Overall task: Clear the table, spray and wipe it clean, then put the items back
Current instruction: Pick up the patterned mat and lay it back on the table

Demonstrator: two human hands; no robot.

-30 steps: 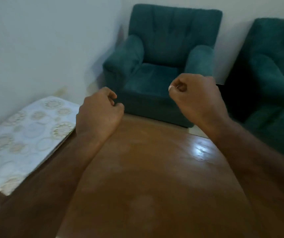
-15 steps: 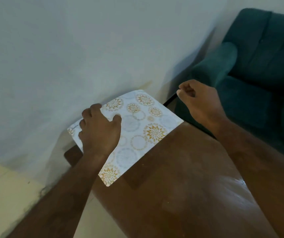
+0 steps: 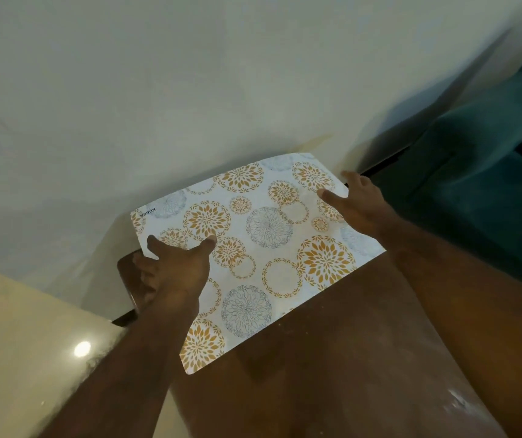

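Placemat [image 3: 262, 248]: white, orange and grey floral circles, "KUBER" printed near its far left corner. It lies flat at the far end of the brown wooden surface [image 3: 332, 374], far edge up against the white wall [image 3: 190, 90]. Its left part overhangs the surface's left edge; the rounded far left corner of the surface shows just past the mat.

Left hand [image 3: 176, 273]: on the mat's left edge. Thumb lies on top of the mat, index finger points across its corner, remaining fingers [image 3: 146, 279] curl down off the edge beside the surface corner. Cannot tell whether they pinch the mat from below or just rest there.

Right hand [image 3: 359, 205]: at the mat's far right corner. Fingers spread and released, thumb lying over the pattern, index finger reaching past the corner toward the wall. Palm looks to be just above or lightly on the mat; contact unclear.

Both forearms reach in from the near side over the bare surface, which is glossy with pale smears near the right forearm.

Teal armchair [image 3: 474, 184] stands to the right, near the surface's far right corner. Cream floor [image 3: 16, 343] at left with one bright light reflection.
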